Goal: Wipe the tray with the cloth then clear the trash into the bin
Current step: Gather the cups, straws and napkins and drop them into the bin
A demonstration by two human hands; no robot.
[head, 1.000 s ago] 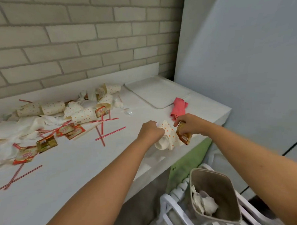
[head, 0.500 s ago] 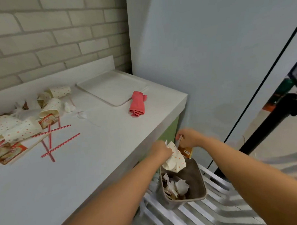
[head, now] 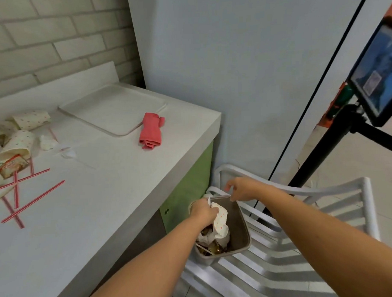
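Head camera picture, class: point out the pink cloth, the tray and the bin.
pink cloth [head: 150, 132], head view, middle of the folded fabric.
tray [head: 113, 109], head view, bare flat centre.
bin [head: 237, 224], head view, inner right wall.

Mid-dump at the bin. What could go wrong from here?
1. The bin sits on a slatted chair, not the floor; the left hand pushing the dotted cup in could tip or shift it.
2. The bin already holds trash, and cups and straws wait on the counter: it may overflow.
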